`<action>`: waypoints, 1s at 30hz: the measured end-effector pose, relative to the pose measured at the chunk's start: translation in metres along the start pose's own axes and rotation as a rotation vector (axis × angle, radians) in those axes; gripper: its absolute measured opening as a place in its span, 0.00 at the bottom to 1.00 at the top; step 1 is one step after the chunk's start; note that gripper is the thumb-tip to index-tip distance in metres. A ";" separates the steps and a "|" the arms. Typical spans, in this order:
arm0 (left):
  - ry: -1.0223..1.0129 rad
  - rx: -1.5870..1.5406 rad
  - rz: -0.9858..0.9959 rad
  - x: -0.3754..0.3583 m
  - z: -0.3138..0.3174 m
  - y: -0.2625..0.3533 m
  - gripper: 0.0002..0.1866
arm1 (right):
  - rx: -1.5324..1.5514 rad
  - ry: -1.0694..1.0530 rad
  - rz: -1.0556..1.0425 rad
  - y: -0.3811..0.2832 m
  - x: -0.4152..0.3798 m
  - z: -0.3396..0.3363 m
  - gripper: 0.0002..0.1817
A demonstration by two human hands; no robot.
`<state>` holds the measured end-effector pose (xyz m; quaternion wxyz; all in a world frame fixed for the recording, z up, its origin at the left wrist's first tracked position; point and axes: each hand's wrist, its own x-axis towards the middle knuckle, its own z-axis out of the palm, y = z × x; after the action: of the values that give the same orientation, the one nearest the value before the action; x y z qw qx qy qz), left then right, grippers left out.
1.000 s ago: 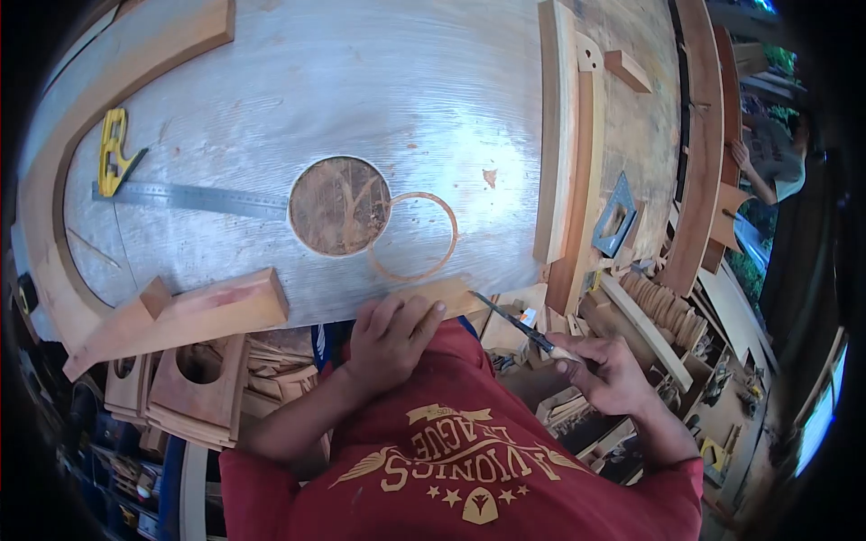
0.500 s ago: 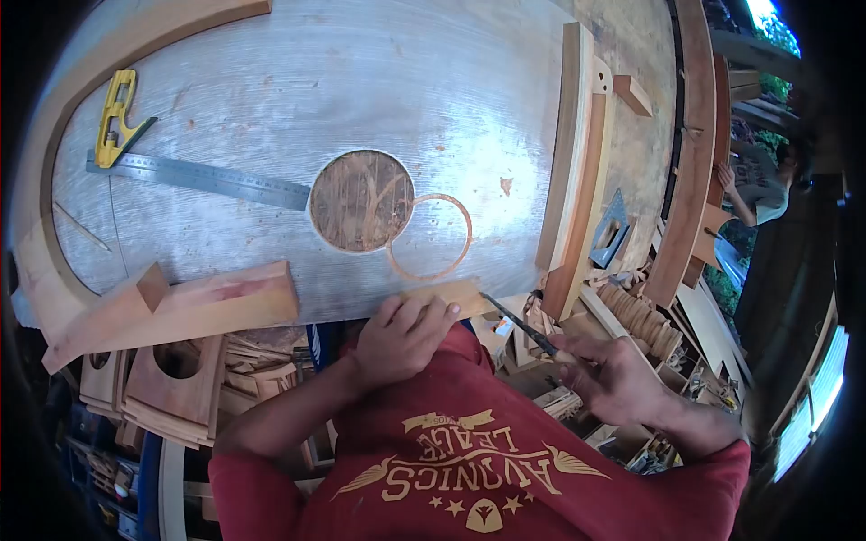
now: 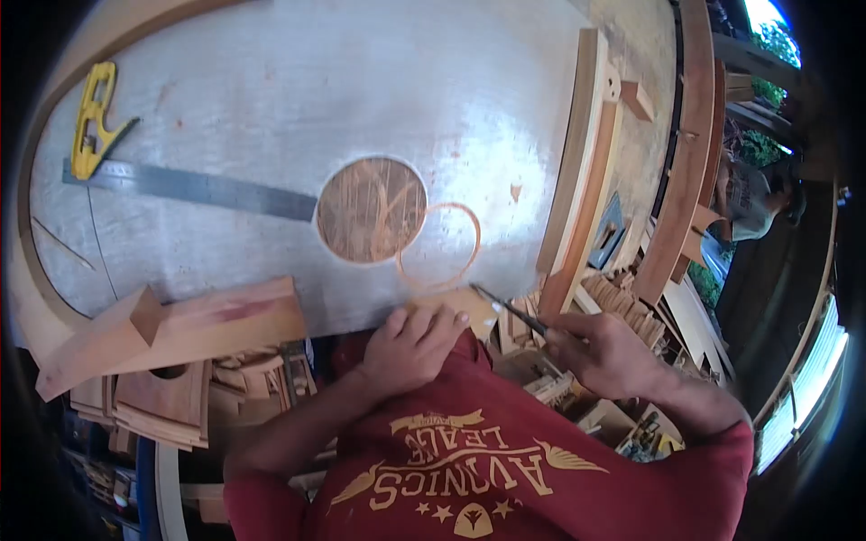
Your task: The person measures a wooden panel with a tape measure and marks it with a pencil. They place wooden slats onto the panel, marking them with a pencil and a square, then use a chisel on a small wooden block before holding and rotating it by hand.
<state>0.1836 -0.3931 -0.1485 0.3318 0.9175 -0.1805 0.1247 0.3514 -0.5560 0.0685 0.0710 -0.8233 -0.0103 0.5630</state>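
My left hand (image 3: 416,347) presses a small light-brown piece of wood (image 3: 456,307) at the front edge of the grey board. Its fingers are bent over the wood. In my right hand (image 3: 606,353) is a slim dark file (image 3: 512,311), gripped at its handle end. The file's tip is at the right end of the wood piece. Just beyond lies a thin wooden ring (image 3: 476,242), overlapping a round hole (image 3: 372,210) in the board (image 3: 298,81) in this view. A combination square (image 3: 203,187) with a yellow head lies to the left.
A thick wooden block (image 3: 230,320) lies at the board's front left, and a pencil (image 3: 63,243) behind it. Long wood strips (image 3: 577,153) run along the right side. Below are stacked wood pieces (image 3: 162,401). Another person (image 3: 753,198) is at the far right.
The view has shifted slightly. The file has moved a little left along the wood piece's end, with my right hand. My left hand keeps its hold. The other person's arm has come down.
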 end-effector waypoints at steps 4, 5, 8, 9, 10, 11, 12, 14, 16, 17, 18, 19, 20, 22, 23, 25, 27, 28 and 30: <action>-0.037 -0.018 -0.028 0.005 -0.005 0.004 0.19 | 0.022 0.025 0.012 0.011 -0.024 -0.013 0.18; -0.070 -0.032 -0.033 0.007 -0.010 0.006 0.19 | 0.067 -0.002 0.053 0.010 -0.033 -0.014 0.20; -0.115 -0.072 -0.070 0.018 -0.023 0.007 0.16 | 0.183 0.071 -0.049 0.033 -0.046 -0.001 0.21; -0.052 -0.067 -0.076 0.020 -0.020 0.007 0.15 | 0.155 -0.035 0.059 0.020 -0.046 -0.016 0.24; 0.002 -0.065 -0.086 0.019 -0.018 0.010 0.14 | 0.176 0.008 0.041 0.029 -0.047 -0.015 0.24; 0.050 -0.063 -0.099 0.016 -0.018 0.015 0.13 | 0.201 0.045 0.022 0.040 -0.048 -0.012 0.24; 0.008 -0.236 -0.189 0.014 -0.025 0.022 0.13 | 0.226 0.076 0.003 0.050 -0.048 -0.009 0.24; -0.078 -0.564 -0.387 0.014 -0.047 0.041 0.13 | 0.291 0.107 -0.092 0.070 -0.045 -0.003 0.23; -0.299 -0.849 -0.805 0.013 -0.052 0.058 0.13 | 0.319 0.159 -0.202 0.090 -0.043 0.006 0.21; -0.422 -0.983 -1.068 0.012 -0.047 0.062 0.13 | 0.358 0.147 -0.197 0.098 -0.042 0.008 0.20; -0.536 -1.108 -1.338 0.015 -0.045 0.065 0.14 | 0.363 0.169 -0.281 0.107 -0.039 0.013 0.20; -0.556 -1.268 -1.566 0.022 -0.041 0.057 0.21 | 0.365 0.192 -0.366 0.117 -0.035 0.019 0.19; -0.463 -1.388 -1.652 0.027 -0.034 0.057 0.23 | 0.362 0.220 -0.451 0.124 -0.031 0.022 0.19; -0.244 -1.642 -1.806 0.032 -0.012 0.065 0.28 | 0.328 0.103 -0.383 0.117 -0.031 0.009 0.21; -0.163 -1.664 -1.819 0.035 -0.006 0.069 0.30 | 0.301 0.084 -0.372 0.117 -0.030 0.008 0.22; 0.020 -1.665 -1.774 0.030 0.015 0.073 0.29 | 0.262 0.061 -0.367 0.119 -0.030 0.009 0.24; 0.157 -1.644 -1.726 0.027 0.028 0.076 0.29 | 0.226 0.053 -0.391 0.117 -0.027 0.010 0.25; 0.201 -1.621 -1.702 0.027 0.031 0.077 0.29 | 0.244 0.057 -0.400 0.116 -0.026 0.011 0.25; 0.247 -1.574 -1.676 0.029 0.033 0.076 0.27 | 0.271 0.068 -0.416 0.111 -0.024 0.014 0.25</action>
<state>0.1824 -0.4764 -0.1203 0.8056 0.2705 0.4906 -0.1926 0.3224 -0.6669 0.0715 0.2955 -0.8048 -0.1016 0.5047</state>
